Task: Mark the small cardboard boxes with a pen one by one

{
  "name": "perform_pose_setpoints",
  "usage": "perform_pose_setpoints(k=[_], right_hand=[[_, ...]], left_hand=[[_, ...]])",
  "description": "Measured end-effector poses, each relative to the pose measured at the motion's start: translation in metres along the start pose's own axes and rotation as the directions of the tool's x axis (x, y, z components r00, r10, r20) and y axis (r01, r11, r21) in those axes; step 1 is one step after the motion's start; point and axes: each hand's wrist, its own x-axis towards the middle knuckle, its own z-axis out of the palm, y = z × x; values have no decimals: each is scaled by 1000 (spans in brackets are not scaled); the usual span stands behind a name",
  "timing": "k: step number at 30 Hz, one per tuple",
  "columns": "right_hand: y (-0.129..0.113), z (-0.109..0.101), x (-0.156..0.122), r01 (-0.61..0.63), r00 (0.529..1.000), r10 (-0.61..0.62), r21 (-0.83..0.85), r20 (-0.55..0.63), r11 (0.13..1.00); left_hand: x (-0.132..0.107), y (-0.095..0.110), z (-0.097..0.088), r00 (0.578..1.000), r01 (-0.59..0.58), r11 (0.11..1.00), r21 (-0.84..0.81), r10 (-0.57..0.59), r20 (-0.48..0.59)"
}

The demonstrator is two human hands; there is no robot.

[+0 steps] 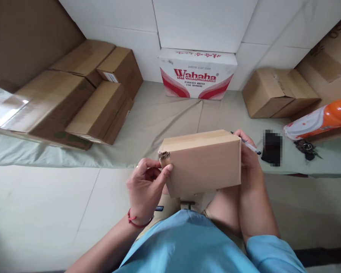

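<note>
Between my hands, above my lap, is a small brown cardboard box (203, 165), tilted, its long side facing me. My left hand (147, 180) pinches the box's left end, thumb on the near face, just below a torn, crumpled corner (164, 154). At the opposite end, my right hand (247, 149) supports the box from the side and behind; most of its fingers are hidden. A pen (250, 146) with a dark tip lies across that hand, apparently tucked in its fingers.
Behind the box, a bench covered in pale green cloth (147, 117) carries several brown cartons (98, 110) at left, a white and red water carton (197, 74) and another brown box (268, 93). An orange-white bottle-shaped package (324, 117), keys (308, 149) and a blurred black item (272, 148) sit right.
</note>
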Motion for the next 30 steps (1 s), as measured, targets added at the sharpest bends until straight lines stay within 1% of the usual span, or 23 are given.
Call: perform_pose_setpoints(k=[1,3,4,6,7,8,9,10,11,12,13,14,15,16,17,19,21,22,23,24,25,27,30], right_hand=[[-2,-1,-2,-15,1000,15,-20,-21,1000],[-3,-3,-1,-17,997,13,-57,-74,998],[-2,-4,1,1,994,-11,-87,-106,996],[0,-7,9,77,975,-113,-184,-190,980],[0,-9,12,125,955,-179,-228,-237,966],[-2,-10,15,177,924,-248,-247,-292,953],[-5,-11,16,240,882,-312,-234,-352,942],[-11,-11,15,309,840,-361,-192,-404,932],[-20,-9,13,372,811,-390,-130,-435,919],[-30,-6,8,417,807,-402,-65,-433,907],[-41,-1,3,436,825,-405,-12,-395,900],[-53,7,-3,426,861,-397,23,-318,904],[-63,17,-8,391,901,-374,42,-218,919],[-71,30,-12,349,932,-342,42,-119,936],[-76,44,-14,303,953,-302,27,-27,953],[-76,74,-9,199,972,-191,-49,133,979],[-64,100,6,105,967,-57,-185,248,977],[-56,111,16,88,960,-13,-257,279,963],[-47,118,27,96,956,2,-318,294,943],[-39,124,36,121,954,-8,-363,298,924],[-31,127,44,154,953,-31,-391,302,907],[-22,127,53,212,943,-75,-414,323,885],[-19,120,48,282,922,-112,-444,371,851]], left_hand=[[2,0,2,997,62,998,-2,-62,44],[9,-4,7,976,171,985,20,-172,131],[12,-8,12,964,210,977,39,-213,161],[19,-18,24,945,245,967,69,-254,207],[21,-23,31,941,244,967,70,-254,226],[23,-29,38,939,236,970,61,-244,243],[25,-36,46,938,225,973,49,-230,260],[25,-42,52,938,214,976,37,-216,271],[25,-49,58,940,209,978,27,-209,271],[25,-56,63,940,213,977,17,-210,268],[25,-62,67,937,226,974,4,-218,272],[25,-68,71,930,246,969,-20,-230,285],[25,-73,73,923,267,962,-54,-239,301],[25,-77,76,918,281,955,-98,-238,316],[26,-80,77,916,285,947,-145,-225,330],[28,-81,80,913,285,929,-237,-188,361],[31,-80,81,900,293,906,-306,-153,409],[32,-80,81,892,296,898,-325,-138,431],[34,-81,81,889,288,898,-333,-121,441],[35,-83,81,893,263,907,-330,-99,438],[36,-87,81,903,218,923,-317,-68,425],[37,-97,81,922,85,958,-275,29,386],[38,-112,86,922,-129,965,-227,201,332]])
